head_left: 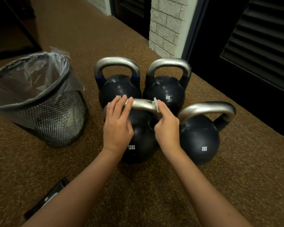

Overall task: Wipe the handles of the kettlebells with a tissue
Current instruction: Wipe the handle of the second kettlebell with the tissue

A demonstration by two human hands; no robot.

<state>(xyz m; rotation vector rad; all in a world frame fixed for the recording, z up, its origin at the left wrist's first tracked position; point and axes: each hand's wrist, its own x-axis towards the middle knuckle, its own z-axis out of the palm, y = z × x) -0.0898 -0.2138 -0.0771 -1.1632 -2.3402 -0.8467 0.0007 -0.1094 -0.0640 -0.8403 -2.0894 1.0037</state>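
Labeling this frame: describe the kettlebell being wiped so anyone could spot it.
Right of the mesh waste bin stand four black kettlebells in two rows. It is the near-left kettlebell, marked 12KG. Only it has both hands on its handle: left hand steadying, right hand pressing a tissue.

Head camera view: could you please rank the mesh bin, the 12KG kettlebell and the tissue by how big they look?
1. Mesh bin, plainly largest.
2. 12KG kettlebell, partly hidden by both hands.
3. Tissue, only a scrap showing at the right hand; the rest is hidden, so its full size is unsure.
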